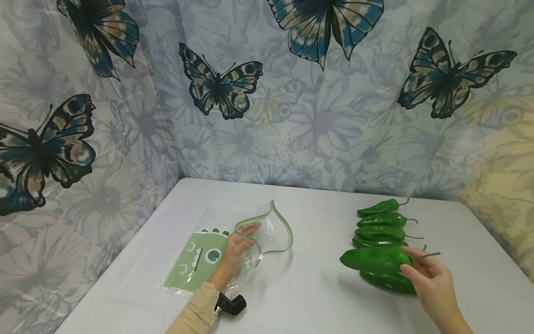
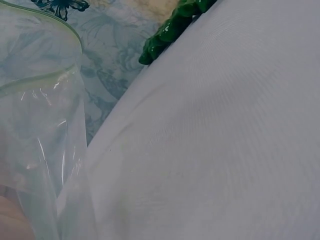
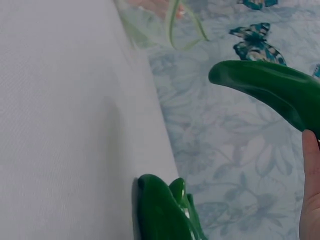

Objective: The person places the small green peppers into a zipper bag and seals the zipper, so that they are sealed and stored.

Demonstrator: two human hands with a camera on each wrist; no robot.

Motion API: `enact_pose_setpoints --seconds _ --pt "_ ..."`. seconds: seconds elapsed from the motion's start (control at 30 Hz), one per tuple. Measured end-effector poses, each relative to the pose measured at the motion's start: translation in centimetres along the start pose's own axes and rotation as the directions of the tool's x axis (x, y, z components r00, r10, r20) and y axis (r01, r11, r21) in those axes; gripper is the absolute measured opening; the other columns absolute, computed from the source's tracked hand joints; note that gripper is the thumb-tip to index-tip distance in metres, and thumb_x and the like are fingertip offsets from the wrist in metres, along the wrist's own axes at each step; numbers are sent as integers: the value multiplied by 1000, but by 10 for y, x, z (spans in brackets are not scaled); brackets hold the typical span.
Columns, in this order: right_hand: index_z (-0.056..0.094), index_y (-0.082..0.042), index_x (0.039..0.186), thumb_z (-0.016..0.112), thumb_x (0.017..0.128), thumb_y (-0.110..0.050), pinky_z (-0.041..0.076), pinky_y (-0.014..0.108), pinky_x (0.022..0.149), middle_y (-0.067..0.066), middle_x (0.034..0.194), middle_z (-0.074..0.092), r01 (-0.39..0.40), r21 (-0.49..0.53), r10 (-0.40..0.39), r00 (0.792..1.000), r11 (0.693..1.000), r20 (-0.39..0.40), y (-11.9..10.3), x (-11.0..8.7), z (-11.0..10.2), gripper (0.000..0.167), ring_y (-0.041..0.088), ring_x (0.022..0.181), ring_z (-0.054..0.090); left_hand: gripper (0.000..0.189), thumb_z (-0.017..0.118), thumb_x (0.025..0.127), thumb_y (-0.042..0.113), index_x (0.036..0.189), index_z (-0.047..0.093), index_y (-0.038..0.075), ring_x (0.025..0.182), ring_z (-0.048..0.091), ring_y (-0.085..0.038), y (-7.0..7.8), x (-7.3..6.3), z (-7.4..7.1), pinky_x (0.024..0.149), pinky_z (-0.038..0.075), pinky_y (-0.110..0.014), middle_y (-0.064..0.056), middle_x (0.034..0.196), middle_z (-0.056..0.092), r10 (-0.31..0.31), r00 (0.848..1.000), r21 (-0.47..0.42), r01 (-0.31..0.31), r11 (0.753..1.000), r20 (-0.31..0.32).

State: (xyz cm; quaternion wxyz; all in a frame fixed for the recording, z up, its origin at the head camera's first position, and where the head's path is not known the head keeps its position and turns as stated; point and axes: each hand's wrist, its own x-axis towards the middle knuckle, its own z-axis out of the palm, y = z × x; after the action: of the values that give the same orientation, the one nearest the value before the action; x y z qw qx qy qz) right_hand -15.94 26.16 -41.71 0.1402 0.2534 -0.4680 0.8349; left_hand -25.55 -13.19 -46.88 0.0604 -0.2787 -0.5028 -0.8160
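Note:
My right hand [image 1: 434, 278] pinches a large glossy green pepper [image 1: 371, 258] near its stem end, the tip pointing left. In the right wrist view this pepper [image 3: 270, 87] is raised above the table, with a fingertip at its lower side. Another large pepper [image 1: 388, 282] lies just below it in the head view. My left hand [image 1: 239, 243] holds a clear zip bag [image 1: 273, 232] near its mouth, the green zip edges spread apart. The bag's front carries a green one-eyed monster print [image 1: 196, 260]. In the left wrist view the clear plastic [image 2: 45, 135] covers part of the fingers.
Several smaller green peppers [image 1: 380, 219] lie in a row at the right, stems to the right. A white cloth covers the table [image 1: 304, 287]. Butterfly-printed fabric [image 1: 292, 139] hangs behind and at the left. A black device [image 1: 231, 305] is on the left wrist.

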Motion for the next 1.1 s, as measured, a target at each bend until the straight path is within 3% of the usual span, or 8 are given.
enact_pose_setpoints --seconds 0.23,0.47,0.7,0.9,1.1 --pt "49 16 114 39 79 29 49 24 73 15 114 53 34 18 -35 999 999 20 3 3 1 38 18 89 57 40 69 77 13 114 55 5 112 48 -15 3 0 -1 99 25 -26 -3 114 58 0 1000 41 0 999 -9" --pt "50 18 112 39 79 30 49 27 73 18 112 54 38 123 -43 998 992 35 6 6 9 38 21 87 58 43 68 77 14 114 53 -1 111 49 -17 2 1 -5 99 24 -27 -5 114 59 30 999 32 -29 999 -25" --pt "53 14 111 32 79 31 49 23 71 15 108 56 2 64 -1 1000 998 -13 3 7 13 42 18 85 58 43 70 76 13 114 56 3 114 47 -16 1 1 -4 100 22 -26 -4 115 59 -18 1000 32 18 999 -11" --pt "55 11 110 32 79 30 48 20 72 13 108 56 -19 10 20 999 1000 -47 1 8 15 43 15 85 57 45 69 77 15 116 53 -2 113 48 -17 0 2 -2 99 24 -26 -5 114 59 -14 1000 35 13 999 28" --pt "53 13 112 30 79 30 47 21 75 14 114 52 4 22 -5 1000 1000 12 5 11 18 43 16 89 56 44 68 78 14 116 53 -3 113 48 -18 -2 2 -2 99 25 -26 -7 116 58 26 998 29 -28 999 49"
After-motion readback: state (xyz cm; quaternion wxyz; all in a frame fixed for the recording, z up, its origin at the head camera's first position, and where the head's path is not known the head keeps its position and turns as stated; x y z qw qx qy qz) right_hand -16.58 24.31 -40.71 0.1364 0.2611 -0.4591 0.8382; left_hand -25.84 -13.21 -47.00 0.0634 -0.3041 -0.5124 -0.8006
